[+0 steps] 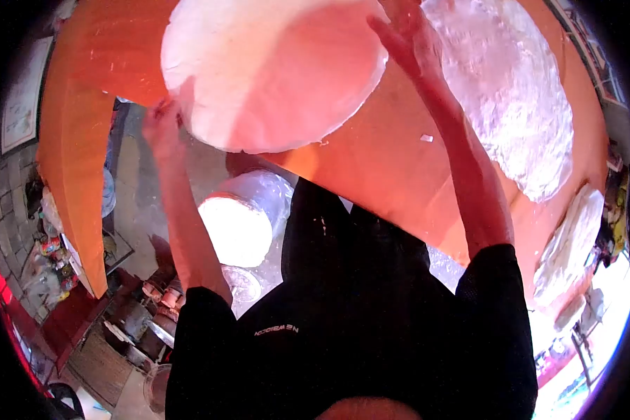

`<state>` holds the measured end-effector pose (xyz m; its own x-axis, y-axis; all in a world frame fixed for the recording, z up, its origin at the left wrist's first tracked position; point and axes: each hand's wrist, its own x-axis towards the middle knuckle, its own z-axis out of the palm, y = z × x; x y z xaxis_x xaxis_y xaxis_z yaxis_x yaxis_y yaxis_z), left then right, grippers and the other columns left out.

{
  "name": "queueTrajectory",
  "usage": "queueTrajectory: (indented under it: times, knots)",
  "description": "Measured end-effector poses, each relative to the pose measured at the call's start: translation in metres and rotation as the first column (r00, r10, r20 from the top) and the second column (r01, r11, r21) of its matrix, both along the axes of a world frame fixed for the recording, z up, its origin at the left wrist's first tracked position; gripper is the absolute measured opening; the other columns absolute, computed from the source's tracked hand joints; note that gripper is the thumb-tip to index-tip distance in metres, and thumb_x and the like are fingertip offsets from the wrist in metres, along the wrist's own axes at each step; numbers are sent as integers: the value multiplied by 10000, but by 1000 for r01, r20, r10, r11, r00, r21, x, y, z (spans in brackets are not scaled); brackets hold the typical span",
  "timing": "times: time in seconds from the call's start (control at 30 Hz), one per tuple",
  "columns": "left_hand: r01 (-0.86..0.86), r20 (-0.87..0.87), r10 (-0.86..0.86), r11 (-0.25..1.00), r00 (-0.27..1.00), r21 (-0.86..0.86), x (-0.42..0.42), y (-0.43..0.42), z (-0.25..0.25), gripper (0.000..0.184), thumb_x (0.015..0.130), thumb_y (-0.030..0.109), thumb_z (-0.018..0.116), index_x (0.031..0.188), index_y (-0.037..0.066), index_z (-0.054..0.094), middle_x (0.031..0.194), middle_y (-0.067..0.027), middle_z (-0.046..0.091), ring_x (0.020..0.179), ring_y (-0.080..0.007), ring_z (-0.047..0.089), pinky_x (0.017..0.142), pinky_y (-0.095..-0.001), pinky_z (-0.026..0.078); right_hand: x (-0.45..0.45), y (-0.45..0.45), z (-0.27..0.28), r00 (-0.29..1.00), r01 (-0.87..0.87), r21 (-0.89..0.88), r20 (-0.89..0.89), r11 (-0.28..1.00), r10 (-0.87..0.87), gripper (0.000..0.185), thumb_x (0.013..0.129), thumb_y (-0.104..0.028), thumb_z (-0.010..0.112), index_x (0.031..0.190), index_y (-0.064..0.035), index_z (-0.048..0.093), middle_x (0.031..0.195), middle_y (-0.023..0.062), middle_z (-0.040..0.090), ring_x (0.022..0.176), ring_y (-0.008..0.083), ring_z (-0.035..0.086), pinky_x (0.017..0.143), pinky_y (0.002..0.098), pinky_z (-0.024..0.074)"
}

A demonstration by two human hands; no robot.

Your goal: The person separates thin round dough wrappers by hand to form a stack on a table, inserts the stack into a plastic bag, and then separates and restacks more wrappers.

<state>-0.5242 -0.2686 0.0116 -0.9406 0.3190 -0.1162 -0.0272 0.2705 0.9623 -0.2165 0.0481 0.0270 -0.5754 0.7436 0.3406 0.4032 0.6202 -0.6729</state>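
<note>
A large round white sheet [273, 70], its surface smooth, lies at the top of the view over the orange table [392, 168]. My left hand [166, 120] is at the sheet's lower left edge, with the fingers blurred; whether they pinch the edge cannot be made out. On the other side, my right hand [407, 38] has its thumb stretched out and its fingers apart, at the sheet's right edge. Right of that hand lies a larger, wrinkled white sheet [511, 91].
Below the table edge stands a white-topped container [236, 229] wrapped in clear plastic. Another pale crumpled sheet [570, 241] hangs at the table's right edge. Pots [131, 318] and goods are on the lower left. A small white scrap [426, 138] lies on the table.
</note>
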Motion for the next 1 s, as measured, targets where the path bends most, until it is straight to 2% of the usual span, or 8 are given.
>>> queueTrajectory:
  times: [0.13, 0.23, 0.27, 0.33, 0.47, 0.57, 0.7, 1.0]
  knots:
    - [107, 239, -144, 981, 960, 162, -1, 9, -11, 311, 842, 64, 665, 1134, -22, 601, 1058, -80, 638, 896, -156, 614, 803, -278, 505, -26, -21, -9, 983, 34, -310, -161, 950, -87, 270, 873, -224, 618, 1039, -13, 640, 906, 143, 677, 814, 237, 657, 678, 359, 532]
    - [32, -43, -55, 906, 998, -421, 22, 22, 6, 328, 904, 171, 627, 1134, -62, 619, 1114, -131, 652, 1000, -212, 626, 896, -311, 486, -41, -21, -65, 955, 216, -111, 232, 970, -186, 265, 858, -225, 611, 1007, -6, 608, 796, 136, 631, 753, 256, 644, 602, 366, 524]
    - [333, 44, -343, 931, 938, 149, 35, 9, 11, 239, 883, 85, 634, 1070, -63, 636, 1046, -115, 652, 941, -177, 616, 853, -308, 509, -35, -12, -91, 903, 208, 74, 369, 975, -221, 241, 868, -218, 591, 988, -8, 603, 761, 116, 615, 724, 235, 637, 567, 347, 520]
    - [183, 197, -190, 982, 962, 51, 19, 13, 8, 223, 887, 99, 638, 1047, -56, 638, 1063, -119, 644, 955, -176, 605, 833, -305, 510, 3, -6, -66, 929, 194, 70, 309, 979, -206, 272, 871, -218, 605, 1040, -7, 586, 834, 120, 619, 794, 234, 634, 625, 330, 519]
    - [64, -459, -281, 899, 843, -433, -33, -25, -16, 285, 847, 79, 661, 1110, -28, 629, 1076, -116, 640, 956, -173, 598, 840, -309, 491, 109, -17, 5, 952, 284, -122, -81, 951, -295, 568, 790, -293, 759, 1219, 16, 551, 1084, 161, 666, 996, 242, 642, 859, 322, 517]
    - [0, -631, -260, 924, 730, -381, 82, 28, 69, 313, 851, 129, 671, 1112, -39, 623, 1076, -132, 642, 951, -198, 610, 840, -321, 494, 267, 30, -31, 729, 329, -723, -214, 607, -650, 466, 764, -166, 740, 1164, 19, 589, 965, 110, 681, 787, 156, 649, 748, 304, 544]
    - [406, -689, -477, 870, 546, -280, 207, 66, 85, 350, 859, 196, 688, 1096, -47, 607, 1073, -137, 640, 956, -232, 615, 863, -338, 493, 379, 78, -24, 424, 443, -857, -60, 264, -904, 329, 848, -147, 639, 1078, 78, 569, 923, 219, 633, 780, 303, 659, 706, 403, 587]
    - [808, 115, -802, 589, 587, -16, 375, 118, 17, 240, 884, 108, 639, 1099, 16, 584, 986, -82, 624, 906, -153, 610, 818, -282, 491, 354, 131, -32, 656, 258, -914, -72, 312, -751, 383, 811, -221, 711, 994, 100, 612, 853, 197, 612, 664, 329, 653, 595, 377, 579]
